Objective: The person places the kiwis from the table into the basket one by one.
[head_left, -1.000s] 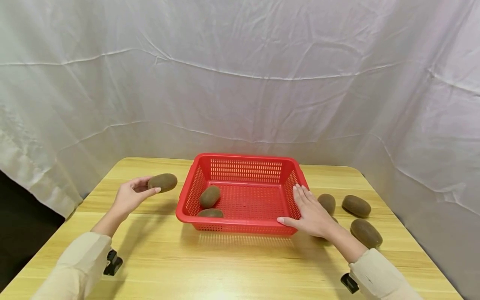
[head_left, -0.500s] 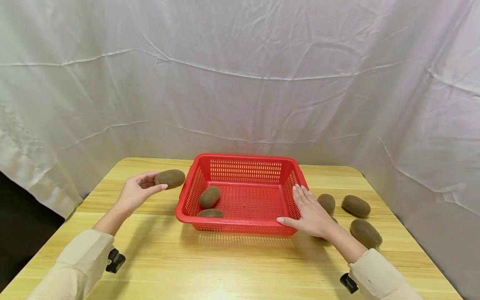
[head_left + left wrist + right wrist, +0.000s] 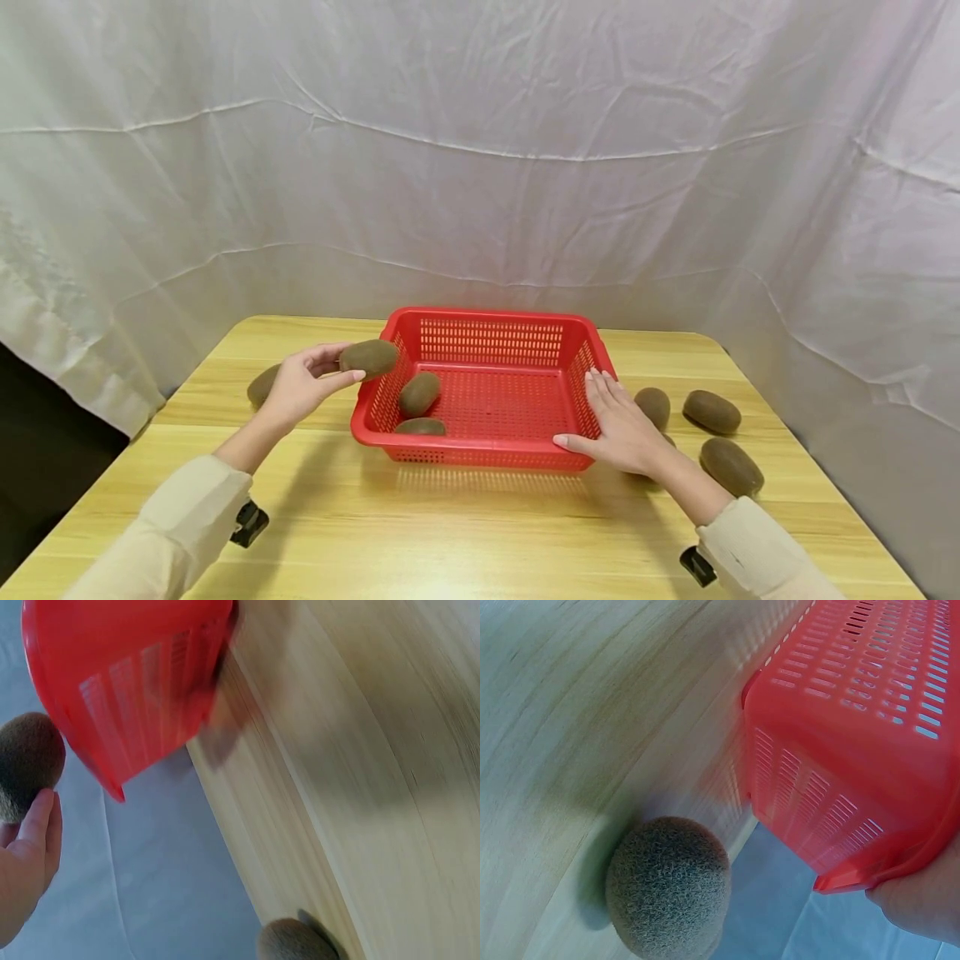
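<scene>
My left hand [image 3: 303, 385] pinches a brown fuzzy kiwi [image 3: 369, 358] between thumb and fingers, at the left rim of a red perforated plastic basket [image 3: 487, 445]. In the left wrist view the held kiwi [image 3: 30, 761] shows beside the basket's rim. Inside the basket lie two kiwis, one against the left side [image 3: 420, 394] and one half hidden by the front wall [image 3: 422, 427]. My right hand [image 3: 626, 425] rests with straight fingers on the basket's right rim, its thumb over the front corner.
Several kiwis [image 3: 712, 412] lie on the wooden table [image 3: 480, 542] right of the basket, some partly hidden by my right hand. Another kiwi [image 3: 262, 386] lies on the left behind my left wrist. A pale curtain [image 3: 480, 167] hangs behind the table.
My left hand has carried its kiwi rightward to the basket's left rim, uncovering another kiwi on the table at left. The right hand and basket stay in place.
</scene>
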Tool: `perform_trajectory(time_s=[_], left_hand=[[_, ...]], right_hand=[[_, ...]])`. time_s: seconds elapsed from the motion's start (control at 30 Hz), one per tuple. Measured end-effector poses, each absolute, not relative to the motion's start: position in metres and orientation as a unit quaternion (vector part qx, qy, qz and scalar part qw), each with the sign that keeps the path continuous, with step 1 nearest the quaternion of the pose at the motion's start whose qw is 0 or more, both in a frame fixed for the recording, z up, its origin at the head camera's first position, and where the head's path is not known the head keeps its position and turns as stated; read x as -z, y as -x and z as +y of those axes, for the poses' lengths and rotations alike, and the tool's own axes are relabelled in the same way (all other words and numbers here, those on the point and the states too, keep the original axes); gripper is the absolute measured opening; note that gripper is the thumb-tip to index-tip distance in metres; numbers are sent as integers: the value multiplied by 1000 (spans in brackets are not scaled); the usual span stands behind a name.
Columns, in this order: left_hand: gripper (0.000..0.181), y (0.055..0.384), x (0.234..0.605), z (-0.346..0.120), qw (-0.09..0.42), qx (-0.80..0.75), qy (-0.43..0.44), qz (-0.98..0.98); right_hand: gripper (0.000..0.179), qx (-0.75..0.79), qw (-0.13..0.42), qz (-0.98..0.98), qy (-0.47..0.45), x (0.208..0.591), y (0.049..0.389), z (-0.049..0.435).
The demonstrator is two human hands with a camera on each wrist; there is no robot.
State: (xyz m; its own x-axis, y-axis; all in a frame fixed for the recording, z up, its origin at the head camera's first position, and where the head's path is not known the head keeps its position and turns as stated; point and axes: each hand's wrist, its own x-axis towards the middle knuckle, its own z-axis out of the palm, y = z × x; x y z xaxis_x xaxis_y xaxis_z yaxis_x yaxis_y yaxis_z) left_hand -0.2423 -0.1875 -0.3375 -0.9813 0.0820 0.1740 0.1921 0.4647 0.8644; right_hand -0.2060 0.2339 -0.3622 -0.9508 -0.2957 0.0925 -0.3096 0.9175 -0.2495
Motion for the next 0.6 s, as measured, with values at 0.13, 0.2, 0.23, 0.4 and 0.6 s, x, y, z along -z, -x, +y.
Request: perform_trajectory(time_s=[0.13, 0.2, 0.23, 0.4, 0.6], left_hand=[[53, 240, 336, -176, 65, 520, 84, -848], [52, 240, 336, -171, 64, 525, 87, -844], [52, 240, 336, -169, 63, 527, 88, -843], [50, 242, 341, -159, 53, 535, 98, -838], [48, 242, 346, -144, 38, 533, 116, -837]], right_hand=[[104, -131, 28, -979, -155, 362, 206, 234], [104, -133, 27, -978, -155, 362, 206, 234], [104, -134, 27, -978, -155, 362, 206, 234], [104, -135, 25, -978, -155, 362, 206, 234], [104, -135, 25, -978, -155, 363, 206, 234]])
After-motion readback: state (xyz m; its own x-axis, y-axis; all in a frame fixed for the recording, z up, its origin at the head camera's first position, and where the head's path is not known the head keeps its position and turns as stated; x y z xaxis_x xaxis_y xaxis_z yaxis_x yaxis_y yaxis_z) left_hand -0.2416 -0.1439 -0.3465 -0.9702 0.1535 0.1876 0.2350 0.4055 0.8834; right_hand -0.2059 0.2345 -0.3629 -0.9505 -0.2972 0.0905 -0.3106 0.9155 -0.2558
